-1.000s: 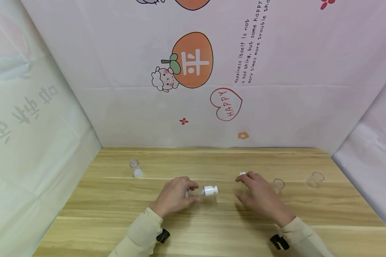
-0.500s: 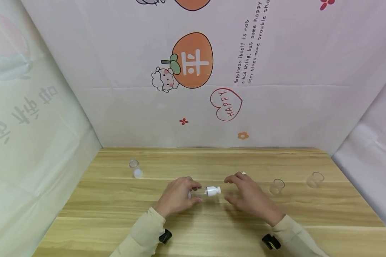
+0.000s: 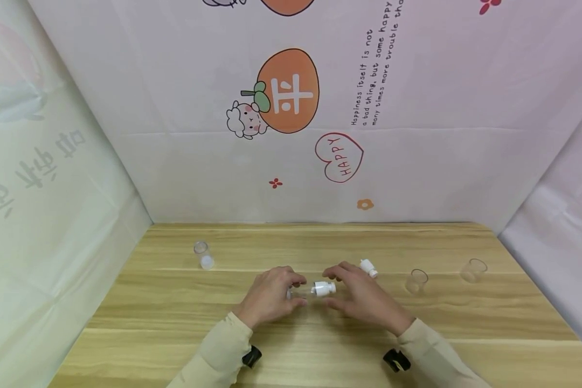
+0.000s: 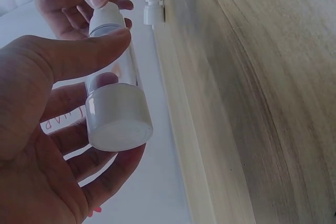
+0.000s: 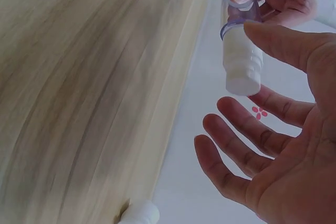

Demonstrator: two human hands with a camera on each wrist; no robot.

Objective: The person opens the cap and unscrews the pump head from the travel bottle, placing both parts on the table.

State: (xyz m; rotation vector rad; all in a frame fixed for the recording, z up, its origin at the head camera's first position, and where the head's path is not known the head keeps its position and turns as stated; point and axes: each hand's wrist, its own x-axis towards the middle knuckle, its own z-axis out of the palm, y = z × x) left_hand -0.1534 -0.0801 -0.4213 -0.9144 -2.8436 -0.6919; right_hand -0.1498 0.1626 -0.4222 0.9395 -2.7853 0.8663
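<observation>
My left hand (image 3: 270,296) grips a small clear pump bottle (image 3: 300,292) that lies sideways above the table. Its white base (image 4: 119,118) faces the left palm, and the thumb lies across the clear body. The white pump head (image 3: 324,289) points right. Around it my right hand (image 3: 364,299) has its fingers spread. In the right wrist view the right thumb overlaps the bottle's collar (image 5: 239,29), while the other fingers curve loosely below the pump head. The head view shows space between these fingers and the pump head. A second white pump head (image 3: 368,268) lies beyond the right hand.
A clear container with a white bottom (image 3: 204,256) stands at the back left of the wooden table (image 3: 150,318). Two clear cups or caps stand at right, a nearer cup (image 3: 417,282) and a farther cup (image 3: 474,271). A printed white cloth (image 3: 199,178) hangs behind.
My right hand has moved left from beside the second pump head to the bottle's pump end, uncovering that second head. My left hand has shifted slightly right with the bottle.
</observation>
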